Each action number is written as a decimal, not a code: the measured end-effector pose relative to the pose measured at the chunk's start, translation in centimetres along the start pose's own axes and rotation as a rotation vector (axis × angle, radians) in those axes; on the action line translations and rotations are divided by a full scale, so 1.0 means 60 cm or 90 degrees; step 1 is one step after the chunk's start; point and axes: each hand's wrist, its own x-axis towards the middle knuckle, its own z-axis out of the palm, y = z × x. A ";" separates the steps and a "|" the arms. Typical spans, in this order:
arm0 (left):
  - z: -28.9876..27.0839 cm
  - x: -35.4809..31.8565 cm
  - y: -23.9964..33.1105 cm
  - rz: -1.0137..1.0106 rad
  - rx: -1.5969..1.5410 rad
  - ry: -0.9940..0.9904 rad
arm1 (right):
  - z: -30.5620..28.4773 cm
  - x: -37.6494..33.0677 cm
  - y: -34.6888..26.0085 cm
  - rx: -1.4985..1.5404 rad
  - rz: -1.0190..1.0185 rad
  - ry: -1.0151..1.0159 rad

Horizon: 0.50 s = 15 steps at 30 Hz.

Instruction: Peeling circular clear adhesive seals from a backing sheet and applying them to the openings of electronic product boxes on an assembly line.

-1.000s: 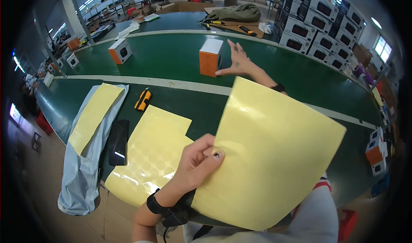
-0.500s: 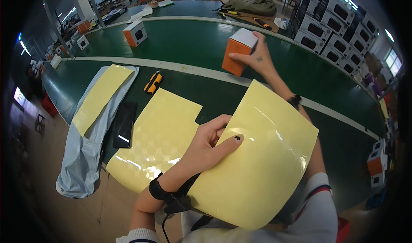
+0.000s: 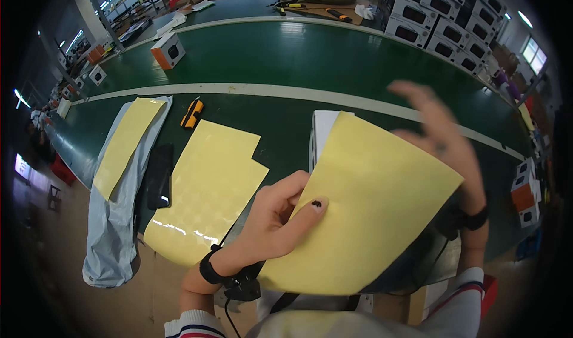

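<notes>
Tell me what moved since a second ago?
The right hand let go of the orange and white box after pulling it from the far belt to just behind the yellow sheet, and now lifts open. The left hand still holds that sheet.

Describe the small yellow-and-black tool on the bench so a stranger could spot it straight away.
Start at the pale stripe running across the green bench. Just below it, between the yellow sheet on grey cloth and the big glossy yellow sheet, lies the tool. It is the only small, narrow, yellow-and-black thing there.
</notes>
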 end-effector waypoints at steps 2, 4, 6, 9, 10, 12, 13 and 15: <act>-0.009 -0.016 0.002 -0.001 0.046 0.046 | -0.023 0.018 -0.036 -0.219 -0.008 0.238; -0.001 -0.014 0.000 0.002 0.031 0.051 | -0.059 0.016 -0.094 -0.302 -0.018 0.359; 0.010 -0.011 0.001 0.001 0.001 0.068 | -0.057 -0.001 -0.124 -0.119 -0.135 0.224; 0.019 -0.018 0.001 0.033 0.056 0.093 | 0.009 -0.022 -0.164 0.018 -0.176 0.175; 0.019 -0.020 0.000 0.049 0.092 0.090 | 0.018 -0.025 -0.165 0.023 -0.179 0.155; 0.020 -0.021 -0.010 0.087 0.148 0.078 | 0.033 -0.031 -0.162 0.022 -0.182 0.126; 0.020 -0.021 -0.013 0.107 0.169 0.079 | 0.037 -0.033 -0.160 0.025 -0.184 0.118; 0.023 -0.018 -0.020 0.148 0.201 0.088 | 0.038 -0.036 -0.159 0.017 -0.179 0.095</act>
